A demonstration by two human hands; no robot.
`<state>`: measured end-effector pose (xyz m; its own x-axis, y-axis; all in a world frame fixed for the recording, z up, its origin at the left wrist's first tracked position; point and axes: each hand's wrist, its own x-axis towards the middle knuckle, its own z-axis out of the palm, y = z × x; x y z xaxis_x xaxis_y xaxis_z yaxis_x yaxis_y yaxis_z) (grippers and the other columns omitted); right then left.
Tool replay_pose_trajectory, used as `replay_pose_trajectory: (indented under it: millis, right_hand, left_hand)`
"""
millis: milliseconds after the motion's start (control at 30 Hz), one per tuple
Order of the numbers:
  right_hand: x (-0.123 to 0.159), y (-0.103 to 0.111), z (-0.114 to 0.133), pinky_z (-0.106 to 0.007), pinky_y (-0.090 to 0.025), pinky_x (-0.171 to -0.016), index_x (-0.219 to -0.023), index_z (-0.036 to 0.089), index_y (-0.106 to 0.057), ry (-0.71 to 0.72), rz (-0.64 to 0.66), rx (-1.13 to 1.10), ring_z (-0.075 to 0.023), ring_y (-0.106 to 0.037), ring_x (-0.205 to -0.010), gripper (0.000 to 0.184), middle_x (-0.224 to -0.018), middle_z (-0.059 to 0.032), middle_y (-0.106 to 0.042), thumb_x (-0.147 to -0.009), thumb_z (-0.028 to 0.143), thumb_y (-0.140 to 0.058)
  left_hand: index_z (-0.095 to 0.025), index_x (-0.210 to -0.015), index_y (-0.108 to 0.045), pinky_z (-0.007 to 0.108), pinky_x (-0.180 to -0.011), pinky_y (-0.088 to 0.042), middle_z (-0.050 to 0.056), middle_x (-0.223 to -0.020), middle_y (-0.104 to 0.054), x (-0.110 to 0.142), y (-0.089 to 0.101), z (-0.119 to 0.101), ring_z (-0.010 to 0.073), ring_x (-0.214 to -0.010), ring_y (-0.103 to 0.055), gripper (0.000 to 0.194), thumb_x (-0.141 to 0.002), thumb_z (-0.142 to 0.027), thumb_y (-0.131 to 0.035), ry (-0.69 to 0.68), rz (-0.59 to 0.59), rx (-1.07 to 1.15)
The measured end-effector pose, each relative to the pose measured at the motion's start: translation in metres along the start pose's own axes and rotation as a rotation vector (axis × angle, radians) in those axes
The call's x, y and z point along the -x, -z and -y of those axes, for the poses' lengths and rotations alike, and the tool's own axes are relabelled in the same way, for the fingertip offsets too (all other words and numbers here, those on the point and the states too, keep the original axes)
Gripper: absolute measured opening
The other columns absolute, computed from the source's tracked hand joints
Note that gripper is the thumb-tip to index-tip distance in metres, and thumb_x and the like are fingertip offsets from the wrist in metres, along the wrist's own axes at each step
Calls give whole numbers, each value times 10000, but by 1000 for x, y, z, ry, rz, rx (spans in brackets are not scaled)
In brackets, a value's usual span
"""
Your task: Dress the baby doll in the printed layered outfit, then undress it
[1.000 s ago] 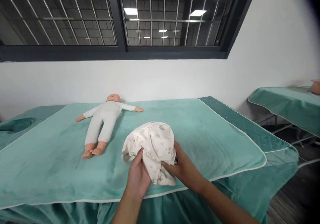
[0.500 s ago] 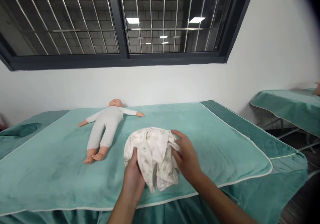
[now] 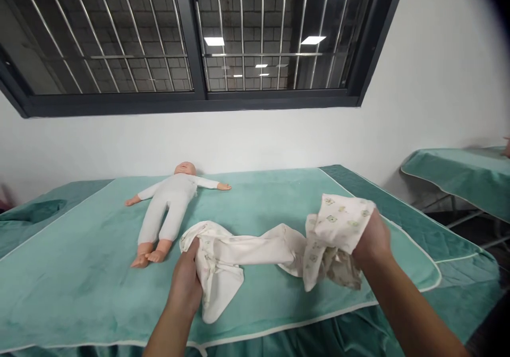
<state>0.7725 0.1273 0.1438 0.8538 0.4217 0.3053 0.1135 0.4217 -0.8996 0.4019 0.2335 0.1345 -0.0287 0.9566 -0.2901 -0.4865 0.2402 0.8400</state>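
Observation:
A cream baby garment point(image 3: 255, 251) with small printed figures is stretched out between my two hands above the teal bed cover point(image 3: 79, 261). My left hand point(image 3: 185, 282) grips its left end, fingers closed in the cloth. My right hand point(image 3: 372, 240) holds the right end bunched up and lifted, fingers closed. A baby doll point(image 3: 167, 203) in a white suit lies on its back to the left, head toward the wall, apart from both hands.
The bed stands against a white wall under a barred window point(image 3: 191, 38). A teal pillow point(image 3: 32, 211) lies at the far left. A second teal-covered bed point(image 3: 458, 173) stands at the right, with a gap of floor between.
The garment was a bunched bundle held close between both hands. My hands have drawn apart, the right one far to the right, and the cloth is now pulled out long.

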Motion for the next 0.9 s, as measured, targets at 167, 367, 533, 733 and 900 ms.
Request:
replay_pose_trajectory:
  millis: [167,367,533,733,900]
  right_hand:
    - [-28,24,-9,-403,-492,-886,-1069,279,-521,192,-286,368,-229,-601,-956,282,-1009,-27,-586,-844,449,-507]
    - [-6,58,-58,-618,-308,-1102,-1170,295,-662,194,735,1180,-406,-399,-1387,479,-1518,-119,-446,-759,541,-662]
    - [6,67,-55,-564,-386,-1048,-1381,359,-510,176,925,1373,-397,-407,-1378,809,-1566,-94,-384,-626,456,-785]
    - [24,53,-26,-308,-452,-771,-933,244,-621,299,1004,1224,-236,-602,-945,217,-1029,-53,-633,-719,210,-634]
    - [-13,65,-16,-313,-470,-735,-1035,230,-583,204,597,1095,-231,-640,-846,271,-971,-47,-657,-839,417,-590]
  left_hand:
    - [-179,-1254,-615,435,-1010,-530,113,-1287,-642,-9,18,-2,289,-1195,-622,483,-795,-300,-703,-235,-127,-341]
    - [-230,-1315,-540,492,-1174,-355,121,-1456,-480,1,12,6,297,-1385,-430,443,-888,-341,-563,-824,-91,-891]
    - [-247,-1185,-625,502,-1203,-296,98,-1404,-557,-6,2,17,299,-1398,-419,308,-897,-309,-535,-846,176,-1051]
    - [-221,-1047,-669,445,-1184,-307,95,-1246,-674,-29,-18,24,268,-1298,-532,246,-925,-226,-456,-935,348,-1194]
    - [-220,-1113,-657,407,-946,-461,82,-1225,-695,-46,-44,5,268,-1115,-637,350,-926,-189,-362,-745,439,-1539]
